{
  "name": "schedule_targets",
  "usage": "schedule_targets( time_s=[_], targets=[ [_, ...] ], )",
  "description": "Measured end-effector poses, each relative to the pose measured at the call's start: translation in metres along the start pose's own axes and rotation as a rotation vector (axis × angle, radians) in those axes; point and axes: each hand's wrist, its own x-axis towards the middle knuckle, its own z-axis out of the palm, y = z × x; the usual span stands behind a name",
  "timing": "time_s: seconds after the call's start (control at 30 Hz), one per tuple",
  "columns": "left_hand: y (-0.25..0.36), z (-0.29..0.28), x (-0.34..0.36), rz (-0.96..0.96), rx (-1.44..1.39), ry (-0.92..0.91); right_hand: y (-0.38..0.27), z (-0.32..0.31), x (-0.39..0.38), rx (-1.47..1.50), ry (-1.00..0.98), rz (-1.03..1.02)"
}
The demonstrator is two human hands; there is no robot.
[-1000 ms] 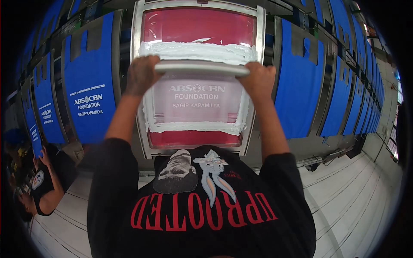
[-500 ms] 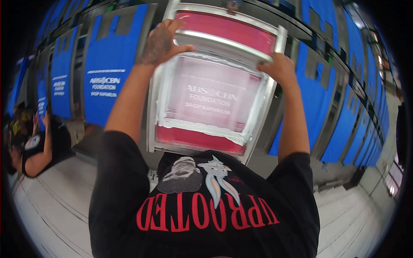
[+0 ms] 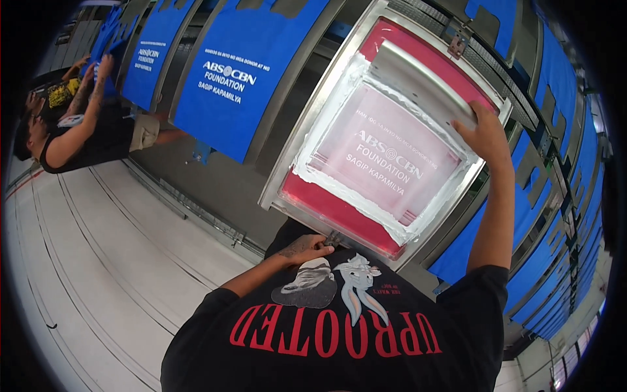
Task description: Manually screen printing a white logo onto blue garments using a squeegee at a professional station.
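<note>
A silkscreen frame [image 3: 302, 138] lies before me, with a silver metal rim and red mesh. White ink [image 3: 346, 204] rings its pale, lettered middle. Across the far part rests a squeegee [image 3: 418, 81] with a long grey metal holder. My right hand [image 3: 484, 134] is closed around the squeegee's right end; its left end is free. Close to my body, my left hand [image 3: 305, 248] has its fingers curled at a small metal fitting [image 3: 334, 239] on the frame's near edge. The fingertips are partly hidden there.
Blue printed cloth pieces [image 3: 225, 78] lie on boards to the left, and more blue cloths [image 3: 555, 215] line the right. A hinge clamp [image 3: 458, 44] sits at the frame's far edge. At far left, a person [image 3: 75, 134] handles blue cloth beside the pale floor [image 3: 111, 261].
My left hand has let go of the squeegee's left end and come down to the frame's near edge. My right hand stays on the squeegee. The view has turned, showing more on the left.
</note>
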Motion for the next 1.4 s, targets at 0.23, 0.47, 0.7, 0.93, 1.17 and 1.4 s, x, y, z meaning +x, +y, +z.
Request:
schedule_targets(
  time_s=[0.23,0.47,0.7,0.93,1.17,1.4],
  targets=[
    [-0.002,-0.003,-0.005,0.177,0.077,0.109,-0.010,0.000,0.030,-0.052,-0.195,-0.007],
    [-0.040,-0.001,0.009,0.378,0.125,0.143,-0.043,0.029,-0.021,-0.057,0.059,-0.051],
    [-0.028,0.003,0.009,0.374,0.109,0.136,-0.120,0.068,-0.123,-0.116,-0.034,0.078],
    [-0.033,0.008,0.017,0.407,0.269,0.275,-0.191,0.136,-0.244,-0.046,0.153,-0.074],
    [-0.035,0.009,0.015,0.585,0.477,0.428,-0.156,0.071,-0.205,0.080,0.037,0.322],
    [0.006,-0.085,0.006,0.625,0.642,1.280,-0.018,0.081,-0.215,0.891,0.099,0.560]
  ],
)
